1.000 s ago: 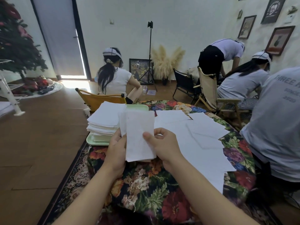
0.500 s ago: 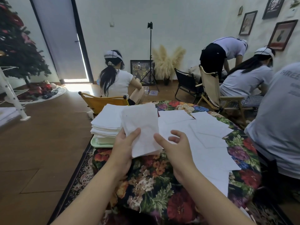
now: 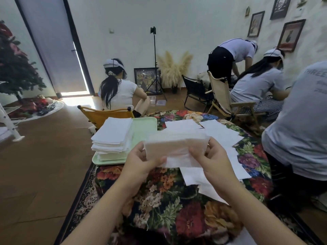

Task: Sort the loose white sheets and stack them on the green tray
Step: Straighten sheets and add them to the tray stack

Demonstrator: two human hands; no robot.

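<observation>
I hold one thin white sheet (image 3: 177, 147) flat and level above the floral table, between both hands. My left hand (image 3: 141, 161) pinches its left edge and my right hand (image 3: 210, 160) pinches its right edge. The green tray (image 3: 145, 128) lies at the table's far left with a tall stack of white sheets (image 3: 113, 137) on its left half. Several loose white sheets (image 3: 221, 137) lie spread over the table's middle and right, partly hidden behind the held sheet.
A floral cloth (image 3: 168, 200) covers the table. An orange folding chair (image 3: 104, 115) stands just behind the tray. A person in a grey shirt (image 3: 297, 131) crouches close at the table's right edge. Others sit farther back, near a tripod (image 3: 155, 68).
The sheet was upright in my left hand half a second ago; now both hands hold it by its ends, turned flat and level. The view has tilted down slightly.
</observation>
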